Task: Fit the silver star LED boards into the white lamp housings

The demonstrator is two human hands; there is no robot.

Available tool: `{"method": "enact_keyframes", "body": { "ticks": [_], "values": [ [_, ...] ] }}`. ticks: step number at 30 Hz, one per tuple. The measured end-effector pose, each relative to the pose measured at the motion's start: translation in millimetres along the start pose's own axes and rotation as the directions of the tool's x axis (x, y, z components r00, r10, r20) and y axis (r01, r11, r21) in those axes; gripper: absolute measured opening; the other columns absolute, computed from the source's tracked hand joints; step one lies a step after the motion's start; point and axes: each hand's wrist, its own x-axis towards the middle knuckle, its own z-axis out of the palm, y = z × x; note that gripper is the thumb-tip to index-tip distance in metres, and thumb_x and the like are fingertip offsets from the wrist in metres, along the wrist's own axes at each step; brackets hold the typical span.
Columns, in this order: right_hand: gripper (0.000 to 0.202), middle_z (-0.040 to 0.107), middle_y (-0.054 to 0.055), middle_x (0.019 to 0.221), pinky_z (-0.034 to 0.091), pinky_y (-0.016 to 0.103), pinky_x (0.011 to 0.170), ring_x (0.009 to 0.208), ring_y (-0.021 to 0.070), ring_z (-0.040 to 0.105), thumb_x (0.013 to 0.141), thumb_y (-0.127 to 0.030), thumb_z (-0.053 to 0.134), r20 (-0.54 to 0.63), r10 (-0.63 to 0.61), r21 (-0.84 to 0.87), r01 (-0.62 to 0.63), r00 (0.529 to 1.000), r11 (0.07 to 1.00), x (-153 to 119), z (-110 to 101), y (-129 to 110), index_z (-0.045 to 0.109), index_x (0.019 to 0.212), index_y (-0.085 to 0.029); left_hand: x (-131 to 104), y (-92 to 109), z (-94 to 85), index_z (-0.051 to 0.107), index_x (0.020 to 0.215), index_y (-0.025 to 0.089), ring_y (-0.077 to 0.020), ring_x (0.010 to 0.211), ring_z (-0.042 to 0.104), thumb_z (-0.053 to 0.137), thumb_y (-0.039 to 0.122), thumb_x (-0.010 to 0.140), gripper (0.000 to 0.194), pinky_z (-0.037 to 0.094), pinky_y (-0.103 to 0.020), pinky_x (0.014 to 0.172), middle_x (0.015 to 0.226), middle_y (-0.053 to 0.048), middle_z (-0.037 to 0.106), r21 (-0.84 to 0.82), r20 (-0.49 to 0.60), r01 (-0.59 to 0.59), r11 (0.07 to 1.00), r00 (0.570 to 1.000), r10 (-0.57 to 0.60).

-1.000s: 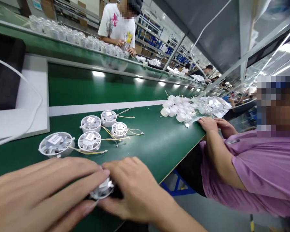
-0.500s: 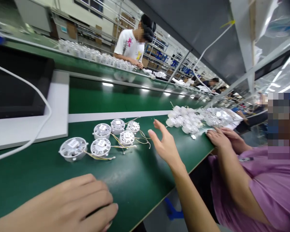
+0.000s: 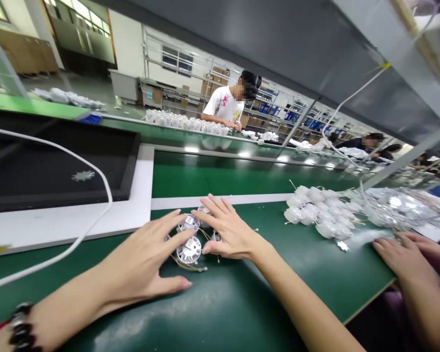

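Observation:
Several round white plastic units (image 3: 189, 249) with spoked tops, paper labels and thin wires stand clustered on the green bench. My left hand (image 3: 141, 261) reaches in from the left, fingers stretched out along the cluster's left side and thumb pointing right. From the right, my right hand (image 3: 229, 230) spreads its fingers over the far and right-hand units. Both hands are open around the group, and the fingertips come close together at its far side. Some units are partly hidden beneath the fingers. Whether the fingers press on them I cannot tell.
A black panel in a white frame (image 3: 144, 178) lies at left, crossed by a white cable (image 3: 104, 188). Clear plastic cups (image 3: 317, 210) are heaped at right, near a co-worker's hands (image 3: 407, 254). Across the bench stands a person in a white shirt (image 3: 223, 105).
My left hand has moved forward and opened beside the units. My right hand has come left over them. The units are bunched closer together, and the view has turned left.

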Motion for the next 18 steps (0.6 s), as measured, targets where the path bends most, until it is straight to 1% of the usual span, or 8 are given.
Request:
{"method": "enact_keyframes", "body": {
  "ticks": [3, 4, 6, 9, 12, 13, 15, 18],
  "values": [
    [0.076, 0.037, 0.017, 0.175, 0.018, 0.061, 0.134, 0.163, 0.0348, 0.033, 0.105, -0.071, 0.055, 0.086, 0.039, 0.049, -0.043, 0.996, 0.998, 8, -1, 6, 0.052, 0.163, -0.022, 25, 11, -0.1, 0.058, 0.155, 0.022, -0.0487, 0.154, 0.043, 0.084, 0.066, 0.083, 0.088, 0.054, -0.065, 0.114, 0.17, -0.023, 0.042, -0.032, 0.269, 0.078, 0.996, 0.961, -0.066],
    [0.07, 0.038, 0.017, 0.174, 0.018, 0.06, 0.134, 0.162, 0.0332, 0.034, 0.108, -0.066, 0.053, 0.103, 0.069, 0.051, -0.075, 0.992, 0.996, 7, -3, 8, 0.052, 0.163, -0.021, 33, 14, -1.2, 0.059, 0.154, 0.023, -0.0474, 0.156, 0.041, 0.086, 0.064, 0.082, 0.087, 0.054, -0.064, 0.115, 0.171, -0.022, 0.04, -0.031, 0.332, 0.089, 0.996, 0.941, -0.073],
    [0.065, 0.037, 0.018, 0.175, 0.019, 0.06, 0.134, 0.162, 0.0329, 0.034, 0.11, -0.058, 0.053, 0.125, 0.127, 0.048, -0.134, 0.984, 0.99, -1, -9, 16, 0.052, 0.163, -0.02, 45, 16, -3.2, 0.061, 0.152, 0.025, -0.0458, 0.158, 0.039, 0.087, 0.059, 0.083, 0.081, 0.054, -0.063, 0.115, 0.171, -0.02, 0.04, -0.016, 0.373, 0.098, 0.995, 0.924, -0.085],
    [0.083, 0.032, 0.023, 0.175, 0.024, 0.065, 0.131, 0.162, 0.0411, 0.032, 0.1, -0.063, 0.069, 0.143, 0.202, 0.04, -0.21, 0.969, 0.977, -20, -20, 29, 0.048, 0.165, -0.016, 51, 17, -4.7, 0.063, 0.151, 0.023, -0.0462, 0.158, 0.039, 0.086, 0.056, 0.085, 0.077, 0.055, -0.062, 0.114, 0.17, -0.021, 0.042, 0.023, 0.376, 0.115, 0.993, 0.919, -0.116],
    [0.105, 0.029, 0.026, 0.176, 0.032, 0.066, 0.127, 0.16, 0.0469, 0.033, 0.083, -0.073, 0.083, 0.152, 0.243, 0.015, -0.248, 0.958, 0.969, -38, -26, 34, 0.048, 0.165, -0.017, 43, 15, -2.7, 0.061, 0.154, 0.018, -0.0532, 0.153, 0.043, 0.086, 0.055, 0.085, 0.082, 0.062, -0.065, 0.103, 0.166, -0.027, 0.044, 0.08, 0.364, 0.14, 0.987, 0.918, -0.159],
    [0.104, 0.029, 0.025, 0.176, 0.036, 0.066, 0.124, 0.159, 0.047, 0.035, 0.082, -0.073, 0.083, 0.143, 0.239, -0.003, -0.241, 0.96, 0.97, -42, -25, 34, 0.05, 0.164, -0.019, 39, 13, -0.1, 0.061, 0.154, 0.016, -0.0555, 0.149, 0.047, 0.084, 0.055, 0.085, 0.082, 0.065, -0.066, 0.096, 0.165, -0.028, 0.046, 0.105, 0.346, 0.15, 0.983, 0.921, -0.178],
    [0.094, 0.032, 0.023, 0.176, 0.042, 0.066, 0.119, 0.157, 0.0461, 0.038, 0.084, -0.074, 0.081, 0.1, 0.213, -0.04, -0.21, 0.972, 0.977, -45, -20, 32, 0.055, 0.16, -0.025, 29, 5, 9.9, 0.068, 0.148, 0.017, -0.0518, 0.138, 0.061, 0.076, 0.055, 0.089, 0.07, 0.069, -0.059, 0.087, 0.16, -0.025, 0.054, 0.177, 0.274, 0.172, 0.969, 0.937, -0.216],
    [0.084, 0.036, 0.02, 0.174, 0.048, 0.064, 0.113, 0.153, 0.0436, 0.044, 0.085, -0.079, 0.075, 0.013, 0.169, -0.069, -0.168, 0.985, 0.983, -39, -8, 31, 0.062, 0.152, -0.029, 15, -12, 34.7, 0.074, 0.141, 0.021, -0.0446, 0.117, 0.075, 0.057, 0.06, 0.095, 0.063, 0.071, -0.051, 0.072, 0.151, -0.021, 0.065, 0.206, 0.082, 0.12, 0.971, 0.987, -0.14]
  ]
}}
